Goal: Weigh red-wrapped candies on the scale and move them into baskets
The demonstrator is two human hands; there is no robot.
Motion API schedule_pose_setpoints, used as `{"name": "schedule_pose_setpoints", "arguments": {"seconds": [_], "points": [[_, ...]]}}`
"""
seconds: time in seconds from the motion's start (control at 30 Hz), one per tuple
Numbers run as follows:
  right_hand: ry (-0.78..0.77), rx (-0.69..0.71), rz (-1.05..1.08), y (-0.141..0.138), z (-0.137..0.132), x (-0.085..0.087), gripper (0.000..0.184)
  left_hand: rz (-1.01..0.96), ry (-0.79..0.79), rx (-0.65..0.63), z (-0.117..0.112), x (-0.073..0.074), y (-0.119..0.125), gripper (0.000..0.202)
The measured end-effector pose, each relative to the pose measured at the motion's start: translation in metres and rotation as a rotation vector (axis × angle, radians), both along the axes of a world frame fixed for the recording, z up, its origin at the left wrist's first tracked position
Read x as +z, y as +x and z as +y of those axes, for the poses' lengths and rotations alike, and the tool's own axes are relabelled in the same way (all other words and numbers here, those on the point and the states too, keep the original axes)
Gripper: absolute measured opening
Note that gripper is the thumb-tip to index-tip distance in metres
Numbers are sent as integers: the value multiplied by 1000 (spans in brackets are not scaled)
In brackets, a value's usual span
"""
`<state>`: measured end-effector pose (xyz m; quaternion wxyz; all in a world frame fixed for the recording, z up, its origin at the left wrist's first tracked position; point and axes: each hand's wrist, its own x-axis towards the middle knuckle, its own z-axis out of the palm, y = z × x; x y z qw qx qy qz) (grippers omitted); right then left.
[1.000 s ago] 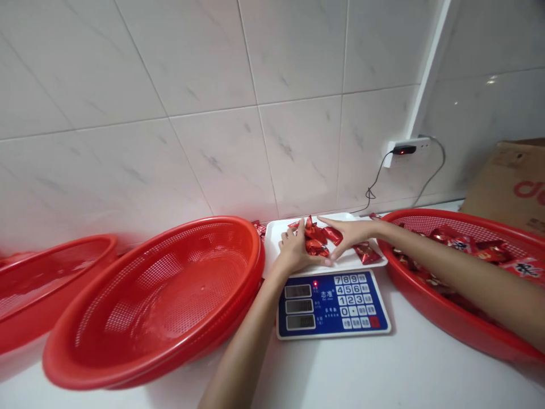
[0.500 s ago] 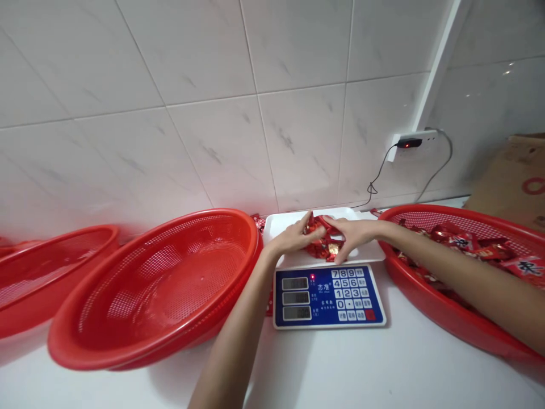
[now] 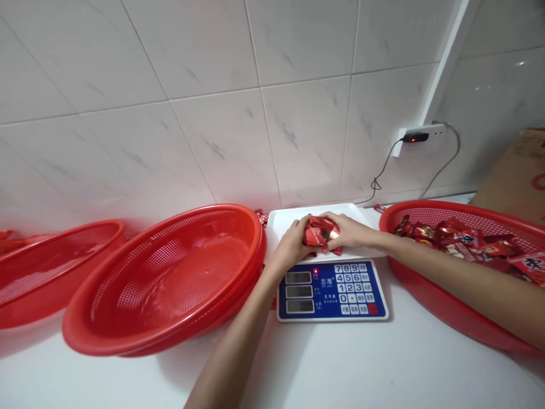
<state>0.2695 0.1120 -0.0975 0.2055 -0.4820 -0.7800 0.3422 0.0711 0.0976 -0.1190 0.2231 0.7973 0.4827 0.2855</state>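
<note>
A bunch of red-wrapped candies [image 3: 318, 232] is gathered between my two hands over the white pan [image 3: 279, 220] of a digital scale. My left hand [image 3: 294, 240] closes on the bunch from the left, its fingers curled round the wrappers. From the other side my right hand [image 3: 344, 229] grips the same candies with thumb and fingers. Below the pan sits the scale's blue keypad panel [image 3: 327, 292], with number keys and small displays. Whether the candies still touch the pan, I cannot tell.
To the left stands a red perforated basket [image 3: 183, 278], with another red basket [image 3: 63, 267] beyond it. A red basket [image 3: 430, 295] on the right holds many wrapped candies. Behind are a tiled wall, a power socket [image 3: 419, 142] with a cable, and a cardboard box [image 3: 511, 176].
My hands have closed in from both sides, and the candies are now bunched tightly between them. The camera view has shifted slightly.
</note>
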Motion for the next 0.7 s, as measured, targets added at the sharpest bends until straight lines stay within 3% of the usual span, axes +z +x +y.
{"name": "schedule_pose_setpoints", "arguments": {"seconds": [0.1, 0.23, 0.3, 0.4, 0.57, 0.63, 0.7], "points": [[-54, -40, 174, -9, -2, -3, 62, -63, 30, 39, -1, -3, 1, 67], [-71, -90, 225, -16, -6, 0, 58, -115, 48, 102, -6, -1, 6, 60], [-85, -95, 250, -18, -11, 9, 56, -136, 58, 122, -13, 9, 6, 58], [-102, -78, 344, -28, -24, 34, 55, -166, 69, 143, -35, 40, -3, 55], [-95, 189, 526, -88, -45, 84, 49, -121, 170, 259, -94, 106, -62, 45], [-118, 326, 501, -123, -48, 93, 56, -18, 183, 356, -115, 118, -97, 44], [-92, 431, 391, -157, -48, 92, 69, 96, 135, 441, -129, 117, -132, 40]]}}
